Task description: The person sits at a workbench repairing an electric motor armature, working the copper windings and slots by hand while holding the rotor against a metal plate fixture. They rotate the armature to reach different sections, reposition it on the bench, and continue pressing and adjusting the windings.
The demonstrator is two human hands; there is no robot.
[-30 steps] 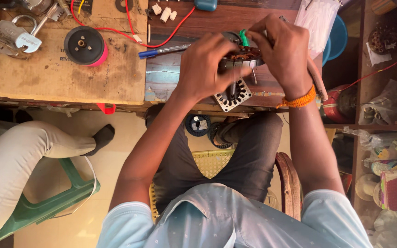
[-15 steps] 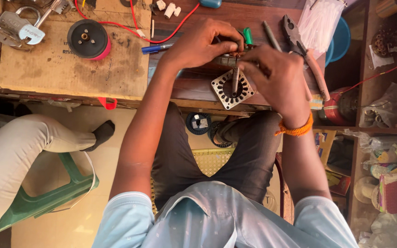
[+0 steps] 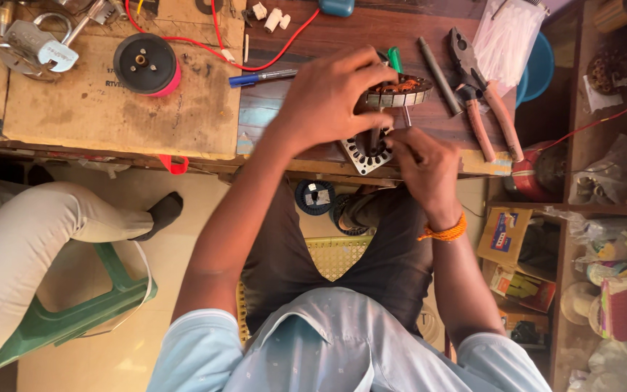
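Workbench (image 3: pixel 306 43) cluttered, wooden; left hand (image 3: pixel 328 98) gripping stator (image 3: pixel 399 91), right hand (image 3: pixel 426 167) pinching tool (image 3: pixel 406 116).

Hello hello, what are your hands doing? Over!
Left hand grips round motor stator. Right hand pokes thin tool below it. Pliers lie beside, apart.

Left hand (image 3: pixel 328 98) covering half the wound motor core (image 3: pixel 399 90), right-hand fingers (image 3: pixel 404 138) blurred, thin tool between them indistinct, seated person's leg (image 3: pixel 45 239) cut by left edge
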